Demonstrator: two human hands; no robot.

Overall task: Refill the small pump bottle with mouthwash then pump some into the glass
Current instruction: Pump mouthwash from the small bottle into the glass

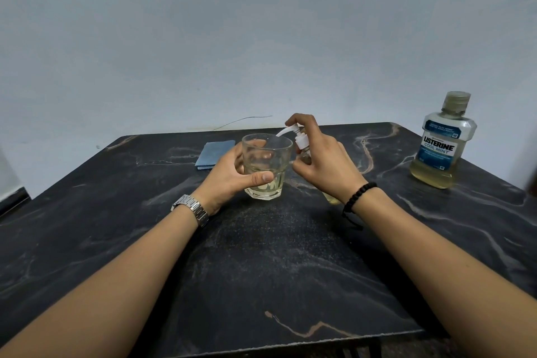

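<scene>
At frame centre on the dark table [261,256], left hand [229,177] grips the glass [267,167], right hand [322,163] clasps the small pump bottle [302,142], forefinger on its pump, nozzle over the rim; mouthwash bottle [441,142] stands capped at right.

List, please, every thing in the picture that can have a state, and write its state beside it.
glass: upright on the table, a little pale liquid at the bottom, held by the left hand
small pump bottle: pump fitted, spout over the glass rim, gripped by the right hand, index finger on the pump head
mouthwash bottle: upright, capped, partly full
blue cloth: folded, flat
</scene>
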